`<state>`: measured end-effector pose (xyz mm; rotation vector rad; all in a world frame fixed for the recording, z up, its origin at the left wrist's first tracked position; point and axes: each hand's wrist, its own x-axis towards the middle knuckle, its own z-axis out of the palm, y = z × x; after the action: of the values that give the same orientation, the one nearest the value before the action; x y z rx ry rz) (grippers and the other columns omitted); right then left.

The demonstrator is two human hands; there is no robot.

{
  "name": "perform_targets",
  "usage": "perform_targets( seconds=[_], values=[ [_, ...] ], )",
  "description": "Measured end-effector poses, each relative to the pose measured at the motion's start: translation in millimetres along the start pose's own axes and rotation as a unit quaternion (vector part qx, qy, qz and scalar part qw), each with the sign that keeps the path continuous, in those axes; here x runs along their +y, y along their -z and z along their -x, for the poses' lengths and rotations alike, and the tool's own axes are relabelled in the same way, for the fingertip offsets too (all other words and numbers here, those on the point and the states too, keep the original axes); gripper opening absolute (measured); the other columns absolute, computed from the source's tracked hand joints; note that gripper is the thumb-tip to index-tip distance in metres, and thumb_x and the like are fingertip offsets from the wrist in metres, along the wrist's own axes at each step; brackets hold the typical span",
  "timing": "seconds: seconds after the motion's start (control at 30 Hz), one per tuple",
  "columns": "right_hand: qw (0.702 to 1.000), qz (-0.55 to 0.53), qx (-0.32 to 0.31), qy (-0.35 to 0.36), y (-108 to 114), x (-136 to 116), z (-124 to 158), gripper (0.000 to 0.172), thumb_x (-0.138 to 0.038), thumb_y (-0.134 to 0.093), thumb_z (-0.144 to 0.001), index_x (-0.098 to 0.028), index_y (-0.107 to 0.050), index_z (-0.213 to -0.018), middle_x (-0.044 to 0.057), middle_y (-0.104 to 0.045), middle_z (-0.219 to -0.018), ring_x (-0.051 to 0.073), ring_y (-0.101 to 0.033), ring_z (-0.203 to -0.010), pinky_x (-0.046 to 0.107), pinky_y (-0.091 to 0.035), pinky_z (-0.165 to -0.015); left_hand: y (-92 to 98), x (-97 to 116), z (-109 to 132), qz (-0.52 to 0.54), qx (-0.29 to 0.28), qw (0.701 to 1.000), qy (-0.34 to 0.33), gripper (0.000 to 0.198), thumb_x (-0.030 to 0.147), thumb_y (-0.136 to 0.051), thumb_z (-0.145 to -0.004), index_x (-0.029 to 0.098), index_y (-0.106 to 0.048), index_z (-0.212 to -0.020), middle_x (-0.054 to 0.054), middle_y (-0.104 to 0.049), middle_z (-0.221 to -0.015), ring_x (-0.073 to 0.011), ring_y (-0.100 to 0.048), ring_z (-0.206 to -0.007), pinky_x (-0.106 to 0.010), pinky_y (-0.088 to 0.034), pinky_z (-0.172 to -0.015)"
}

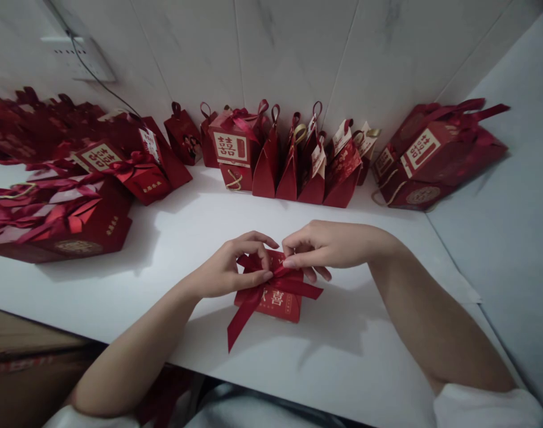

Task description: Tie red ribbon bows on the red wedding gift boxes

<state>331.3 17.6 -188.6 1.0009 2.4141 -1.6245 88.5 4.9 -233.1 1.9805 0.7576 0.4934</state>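
Note:
A small red gift box (275, 300) with gold characters lies on the white table (351, 351) in front of me. A red ribbon (253, 297) is wrapped over its top, with one tail hanging down toward the table's near edge. My left hand (229, 270) pinches a loop of the ribbon at the box's left side. From the right, my right hand (318, 249) pinches the ribbon at the knot. Both hands meet just above the box.
A row of red gift bags and boxes (293, 160) lines the back wall. More red boxes with bows (61, 214) are stacked at the left, and a larger one (436, 154) sits at the back right. A socket and cable (81, 59) are on the tiled wall.

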Motion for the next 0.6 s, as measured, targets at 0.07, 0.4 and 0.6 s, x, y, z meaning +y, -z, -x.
perform_targets(
  seconds=[0.07,0.4,0.6],
  values=[
    [0.996,0.058,0.056,0.045,0.8,1.9,-1.4,0.027,-0.039,-0.051,-0.094,-0.018,-0.057,-0.08,0.0,-0.064,-0.074,0.011,-0.056,-0.059,0.024,-0.04,-0.057,-0.1,-0.1,0.2,0.001,0.004,1.0,-0.003,0.014,0.029,-0.066,-0.086,0.016,-0.064,-0.081,-0.009,-0.057,-0.122,-0.0199,-0.06,-0.105,-0.032,-0.052,-0.085],
    [0.975,0.142,0.158,0.064,3.4,13.7,-9.4,0.025,-0.039,-0.054,-0.092,-0.018,-0.061,-0.08,0.004,-0.059,-0.096,0.016,-0.054,-0.083,0.027,-0.04,-0.071,-10.5,-10.5,-5.0,0.002,0.091,0.996,0.001,0.013,0.026,-0.065,-0.086,0.016,-0.062,-0.079,-0.009,-0.06,-0.116,-0.0179,-0.062,-0.102,-0.027,-0.053,-0.08],
    [0.966,0.168,0.194,0.038,-0.7,9.5,-4.5,0.027,-0.04,-0.051,-0.093,-0.018,-0.065,-0.087,0.007,-0.061,-0.105,0.018,-0.056,-0.088,0.029,-0.04,-0.074,-2.4,-15.4,-5.7,0.023,0.082,0.996,-0.021,0.016,0.029,-0.067,-0.086,0.016,-0.059,-0.082,-0.009,-0.061,-0.117,-0.0177,-0.061,-0.105,-0.032,-0.049,-0.092]
  ],
)
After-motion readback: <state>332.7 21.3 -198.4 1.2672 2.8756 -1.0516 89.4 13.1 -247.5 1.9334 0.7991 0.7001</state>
